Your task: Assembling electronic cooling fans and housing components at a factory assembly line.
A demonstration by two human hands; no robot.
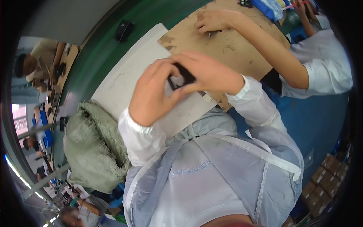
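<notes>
Between my two hands is a small black frame-like part (pixel 184 75) with an opening in its middle, raised over a white board. My left hand (pixel 153 89) grips its left side, fingertips at the top and thumb along the lower edge. My right hand (pixel 204 72) closes around its right side, the fingers reaching over the top. Parts of the black piece are hidden behind my fingers, so its full shape does not show. Beneath lies the white board (pixel 121 81), with faint marks on its surface.
A black object (pixel 124 31) sits on the green table (pixel 99 49) beyond the board. To the right, a co-worker's hand (pixel 217 20) holds a small item over a worn brown board (pixel 245 49). A frayed green sack (pixel 92 145) stands at my left. Stacked brown cartons (pixel 325 181) are at far right.
</notes>
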